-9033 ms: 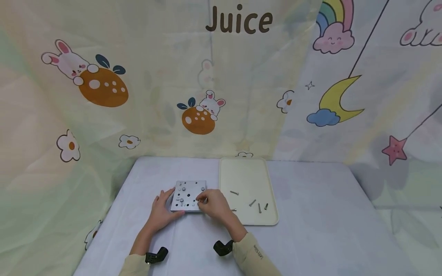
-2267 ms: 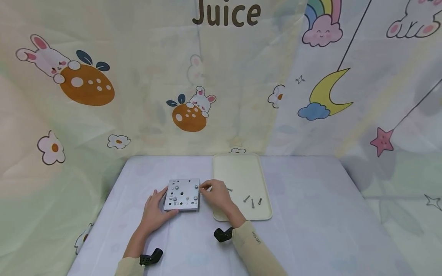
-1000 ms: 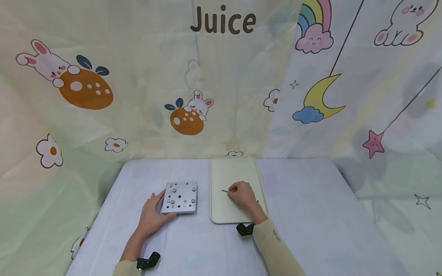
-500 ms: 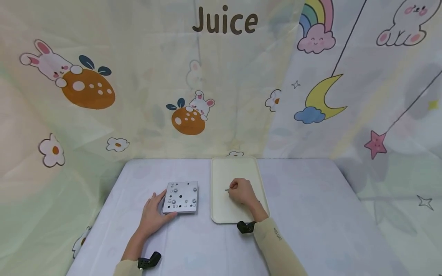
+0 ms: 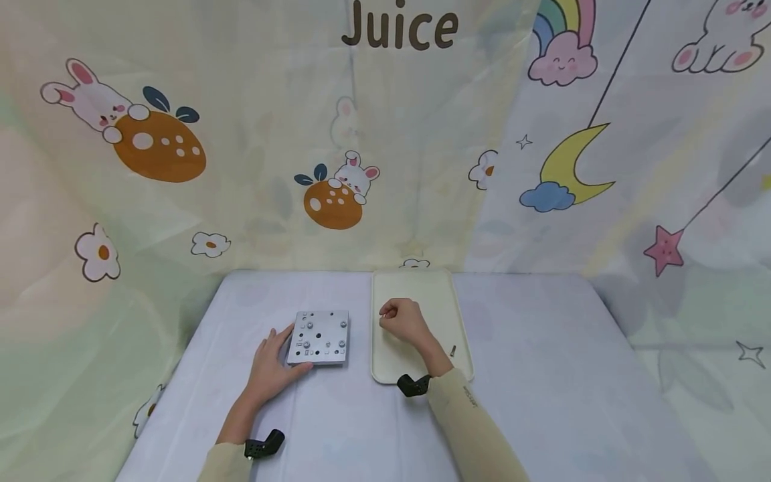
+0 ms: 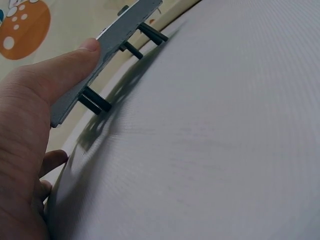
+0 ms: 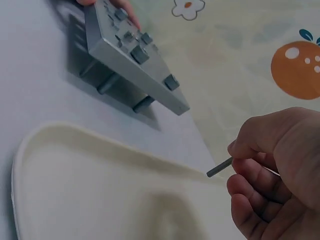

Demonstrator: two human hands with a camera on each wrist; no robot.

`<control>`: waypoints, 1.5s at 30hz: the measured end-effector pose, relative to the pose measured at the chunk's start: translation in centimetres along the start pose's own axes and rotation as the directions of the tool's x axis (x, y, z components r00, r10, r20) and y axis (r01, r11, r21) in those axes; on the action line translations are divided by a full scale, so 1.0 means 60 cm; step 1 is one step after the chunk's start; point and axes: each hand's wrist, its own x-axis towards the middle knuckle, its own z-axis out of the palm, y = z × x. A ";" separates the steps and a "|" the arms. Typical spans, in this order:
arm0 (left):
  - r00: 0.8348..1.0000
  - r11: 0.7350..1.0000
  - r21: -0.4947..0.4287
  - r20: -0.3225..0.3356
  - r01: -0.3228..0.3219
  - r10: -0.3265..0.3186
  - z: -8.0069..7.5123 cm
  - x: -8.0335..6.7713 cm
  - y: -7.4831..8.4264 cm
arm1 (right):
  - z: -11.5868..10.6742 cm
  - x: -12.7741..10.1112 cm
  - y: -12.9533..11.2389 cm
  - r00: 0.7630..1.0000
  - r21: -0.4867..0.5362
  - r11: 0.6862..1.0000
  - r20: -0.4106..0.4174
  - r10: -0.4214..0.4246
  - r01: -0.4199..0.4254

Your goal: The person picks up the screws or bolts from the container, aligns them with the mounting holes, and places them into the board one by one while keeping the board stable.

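A square silver metal plate (image 5: 318, 337) with holes and several seated screws lies on the table. The right wrist view shows the plate (image 7: 132, 65) standing clear of the cloth on the screw shanks below it. My left hand (image 5: 271, 368) holds the plate at its left side, thumb along the near edge; the thumb (image 6: 70, 70) lies against the plate's edge in the left wrist view. Over the tray, my right hand (image 5: 405, 320) pinches a screw (image 7: 219, 167) between thumb and forefinger, its shank end sticking out toward the plate. The screw's head is hidden in the fingers.
A cream tray (image 5: 385, 371) stands right of the plate, under my right hand. One loose screw (image 5: 453, 351) lies near its right rim. White cloth (image 5: 542, 375) covers the table, and a printed curtain (image 5: 253, 167) hangs behind it.
My right hand has left the plate's right side, taken a screw from the tray and lifted it, now shifting left toward the plate. The left hand stays on the plate.
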 end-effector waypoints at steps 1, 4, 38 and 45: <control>1.000 1.000 0.002 -0.003 -0.001 0.001 -0.001 0.001 0.001 | 0.003 0.002 -0.006 1.000 0.002 1.000 0.008 -0.016 0.016; 1.000 1.000 -0.001 -0.004 -0.001 0.001 -0.003 0.002 0.003 | 0.015 0.007 -0.024 0.998 0.016 0.999 0.042 -0.043 0.042; 1.000 1.000 -0.001 0.016 0.024 -0.024 -0.004 0.005 -0.002 | 0.131 0.006 -0.145 0.964 0.040 0.994 0.245 -0.104 0.097; 0.999 0.999 0.004 0.005 0.033 -0.033 -0.004 0.003 0.000 | 0.142 0.001 -0.139 0.963 0.050 0.997 0.260 -0.076 0.065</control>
